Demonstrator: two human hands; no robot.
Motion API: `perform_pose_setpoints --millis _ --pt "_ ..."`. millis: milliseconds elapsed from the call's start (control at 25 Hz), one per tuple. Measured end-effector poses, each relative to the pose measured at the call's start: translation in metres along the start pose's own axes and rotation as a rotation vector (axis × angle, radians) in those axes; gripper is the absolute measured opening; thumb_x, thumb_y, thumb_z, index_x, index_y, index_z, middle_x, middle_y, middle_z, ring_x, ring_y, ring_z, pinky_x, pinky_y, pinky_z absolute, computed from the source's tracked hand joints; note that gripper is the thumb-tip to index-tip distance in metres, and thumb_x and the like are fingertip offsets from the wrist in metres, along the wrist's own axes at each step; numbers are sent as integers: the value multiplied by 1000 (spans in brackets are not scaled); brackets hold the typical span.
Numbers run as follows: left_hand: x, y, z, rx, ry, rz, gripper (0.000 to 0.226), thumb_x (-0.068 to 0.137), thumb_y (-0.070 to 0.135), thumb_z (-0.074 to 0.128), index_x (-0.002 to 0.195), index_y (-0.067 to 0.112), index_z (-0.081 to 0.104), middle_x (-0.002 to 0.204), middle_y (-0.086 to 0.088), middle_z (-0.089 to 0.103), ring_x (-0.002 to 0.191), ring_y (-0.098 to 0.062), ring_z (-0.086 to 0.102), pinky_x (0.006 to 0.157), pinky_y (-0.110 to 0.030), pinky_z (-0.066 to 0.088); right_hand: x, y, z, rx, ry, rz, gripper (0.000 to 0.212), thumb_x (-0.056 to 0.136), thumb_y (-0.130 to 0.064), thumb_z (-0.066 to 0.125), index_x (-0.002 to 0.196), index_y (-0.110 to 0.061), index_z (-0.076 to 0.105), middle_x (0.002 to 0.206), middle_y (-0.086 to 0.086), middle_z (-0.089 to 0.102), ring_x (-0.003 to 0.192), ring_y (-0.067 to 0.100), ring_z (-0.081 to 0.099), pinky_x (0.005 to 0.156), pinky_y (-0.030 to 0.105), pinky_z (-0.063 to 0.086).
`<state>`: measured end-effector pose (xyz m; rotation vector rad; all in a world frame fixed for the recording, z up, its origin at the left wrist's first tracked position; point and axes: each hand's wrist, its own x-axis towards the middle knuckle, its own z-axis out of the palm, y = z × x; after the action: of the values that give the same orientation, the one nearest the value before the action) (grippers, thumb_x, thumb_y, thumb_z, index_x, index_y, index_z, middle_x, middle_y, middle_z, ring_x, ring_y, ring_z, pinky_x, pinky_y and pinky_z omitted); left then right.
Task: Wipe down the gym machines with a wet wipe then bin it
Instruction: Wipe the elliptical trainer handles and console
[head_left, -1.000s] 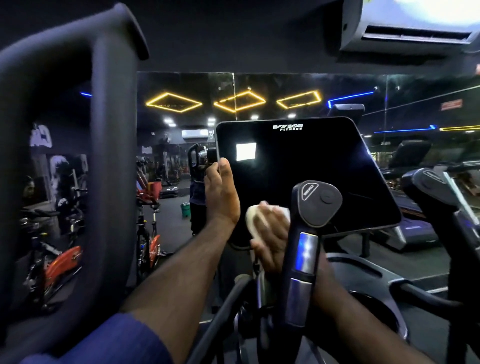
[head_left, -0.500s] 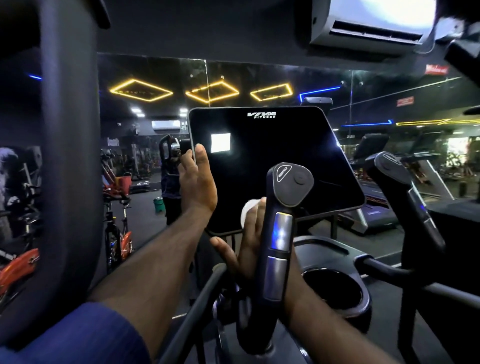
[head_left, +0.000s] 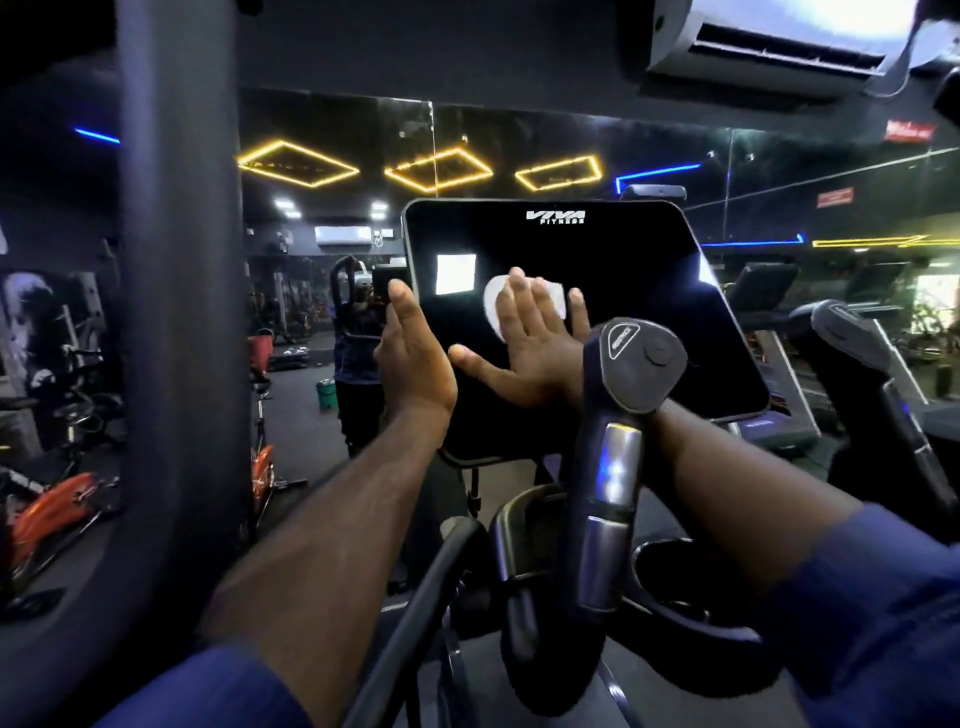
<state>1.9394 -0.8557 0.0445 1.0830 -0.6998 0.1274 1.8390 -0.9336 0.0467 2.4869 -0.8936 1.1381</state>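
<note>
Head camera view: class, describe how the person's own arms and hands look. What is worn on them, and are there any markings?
The left hand and right hand are bare: no gloves, and no ring or watch shows. The left sleeve and right sleeve are plain dark blue cloth without visible markings, leaving both forearms uncovered.

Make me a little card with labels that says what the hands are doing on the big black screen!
place: gym, at an exercise machine
screen: black, dark, logo at top
wipe: white, flat on the screen under the right hand's fingers
right hand: fingers straight, pressing the wipe on the screen
left hand: against the screen's left edge, seems to steady it
handle grip: grey, in front of the right wrist
</note>
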Motion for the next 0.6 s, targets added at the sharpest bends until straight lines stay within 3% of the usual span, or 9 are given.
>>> perform_pose_setpoints --millis 80,160,320,440,520,600 --pt "1 2 -1 -60 11 -33 64 111 55 24 145 15 60 150 -1 58 137 -9 50 87 0 33 -25 -12 -13 -22 -66 -234 92 94 -76 -2 165 -22 22 175 -2 6 160 18 12 126 60 1" --pt "0 2 -5 -121 26 -59 68 108 62 25 140 15 64 146 0 60 130 -7 52 99 -16 39 -37 -8 -18 -62 -283 -372 84 94 -74 -2 166 -31 11 174 -11 -4 160 10 1 124 62 -9" --pt "0 1 -2 -173 15 -67 83 98 74 27 145 14 60 146 -3 62 136 -15 55 117 -39 42 53 -1 -35 10 -337 -222 89 92 -81 -1 166 -31 -4 173 -14 -10 159 5 -8 118 61 -25" --pt "1 1 -4 -144 0 -44 91 91 82 27 146 17 60 144 -2 64 135 -14 57 118 -43 43 97 -18 -31 106 -230 -140 93 93 -84 2 166 -26 -1 174 -9 -10 159 9 -10 122 55 -23" --pt "-2 0 -3 -174 -4 -87 80 90 84 27 135 33 68 135 4 69 130 -14 61 114 -45 47 87 -30 -27 163 -269 -210 87 97 -79 2 166 -26 -4 173 -9 -15 159 10 -15 123 52 -23" --pt "5 -7 -6 -219 -46 -117 71 86 88 33 111 40 78 121 2 75 120 -18 68 109 -51 50 41 -38 -20 199 -310 -311 72 104 -67 2 166 -31 -2 172 -14 -15 157 6 -17 123 49 -24"
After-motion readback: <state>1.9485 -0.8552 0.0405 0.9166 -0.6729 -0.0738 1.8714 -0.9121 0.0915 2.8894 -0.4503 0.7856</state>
